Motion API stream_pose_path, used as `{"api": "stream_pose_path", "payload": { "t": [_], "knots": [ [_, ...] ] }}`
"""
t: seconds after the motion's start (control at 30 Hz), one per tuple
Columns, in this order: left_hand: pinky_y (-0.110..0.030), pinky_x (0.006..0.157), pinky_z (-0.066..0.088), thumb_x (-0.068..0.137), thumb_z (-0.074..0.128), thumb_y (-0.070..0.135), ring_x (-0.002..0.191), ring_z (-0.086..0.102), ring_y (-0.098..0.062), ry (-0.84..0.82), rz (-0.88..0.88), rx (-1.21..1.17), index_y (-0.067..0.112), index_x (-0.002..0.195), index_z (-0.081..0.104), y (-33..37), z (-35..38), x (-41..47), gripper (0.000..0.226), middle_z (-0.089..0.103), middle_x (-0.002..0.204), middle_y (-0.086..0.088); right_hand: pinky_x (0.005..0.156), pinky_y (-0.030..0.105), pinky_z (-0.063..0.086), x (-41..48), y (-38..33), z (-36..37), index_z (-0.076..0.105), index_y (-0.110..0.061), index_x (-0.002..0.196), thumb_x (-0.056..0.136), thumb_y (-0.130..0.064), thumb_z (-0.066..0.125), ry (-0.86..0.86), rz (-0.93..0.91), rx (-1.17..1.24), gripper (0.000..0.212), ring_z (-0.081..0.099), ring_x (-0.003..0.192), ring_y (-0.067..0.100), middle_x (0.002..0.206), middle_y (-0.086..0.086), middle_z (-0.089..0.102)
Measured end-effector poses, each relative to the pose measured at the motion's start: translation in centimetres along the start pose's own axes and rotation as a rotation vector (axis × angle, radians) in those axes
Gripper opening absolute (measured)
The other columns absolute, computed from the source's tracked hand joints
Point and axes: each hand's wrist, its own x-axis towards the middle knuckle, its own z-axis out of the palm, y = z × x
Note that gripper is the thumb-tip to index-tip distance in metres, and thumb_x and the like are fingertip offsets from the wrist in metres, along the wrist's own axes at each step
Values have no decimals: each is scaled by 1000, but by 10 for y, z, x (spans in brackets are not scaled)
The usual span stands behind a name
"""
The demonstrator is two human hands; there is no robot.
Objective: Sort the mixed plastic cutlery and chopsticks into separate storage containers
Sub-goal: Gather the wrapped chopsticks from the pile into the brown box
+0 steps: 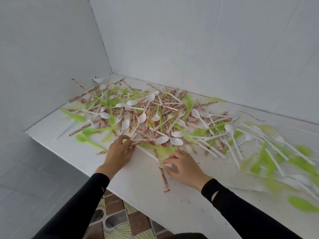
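The left hand [119,152] was in at the near edge of the heap [146,116], fingers curled round a paper-sleeved pair of chopsticks [101,153] whose tail poked out on the left. The right hand [183,167] sat near it, thumb and fingers bent over the top of a second sleeved pair [164,180] and a pale green fork [164,150]. It was all smear there, so whether it truly gripped either, I couldn't tell.

The heap sprawled over a matt white counter [138,183] flecked with dirt, tucked into the corner of two plain white walls [189,49]. It held glossy white spoons [142,118] with oval bowls, translucent lime-green spoons [82,138], white forks [181,122] and thin sticks in red-printed wrappers, far too tangled to count. Two green spoons lay clear at the near left. On the right, green pieces [269,163] blurred into streaks and ran out of view. There were two black sleeves [82,204], both cut off below.
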Motion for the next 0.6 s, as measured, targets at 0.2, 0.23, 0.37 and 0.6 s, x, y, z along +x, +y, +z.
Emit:
{"api": "stream_pose_path", "payload": {
  "t": [0.2, 0.23, 0.37, 0.6],
  "knots": [
    [-33, 65, 47, 85, 59, 25, 69, 56, -24, -32, 294, -140, 13, 90, 73, 31, -1, 23, 19, 67, 87, -1, 92, 34, 37, 9, -3, 3, 65, -33, 121, 96, -41, 39, 61, 6, -52, 37, 45, 106, 15, 109, -9, 56],
    [-31, 66, 44, 85, 62, 23, 68, 55, -22, -92, 358, -161, 15, 91, 74, 39, 0, 25, 16, 68, 84, 2, 94, 38, 38, 10, 1, 3, 68, -28, 115, 98, -32, 43, 90, 23, -69, 30, 46, 106, 17, 109, -7, 57],
    [-30, 68, 48, 76, 78, 14, 73, 58, -21, -238, 508, -160, 21, 90, 78, 56, 4, 33, 16, 72, 87, 7, 89, 34, 37, 9, 22, -7, 66, -24, 113, 97, -25, 49, 155, 147, -124, 23, 49, 110, 20, 113, -5, 56],
    [-39, 66, 54, 83, 69, 38, 81, 61, -23, -273, 537, -94, 30, 95, 77, 49, 10, 50, 17, 69, 99, 8, 88, 31, 43, 3, 48, -32, 62, -26, 124, 97, -34, 53, 121, 239, -207, 29, 50, 114, 20, 125, -7, 56]
  ]
}}
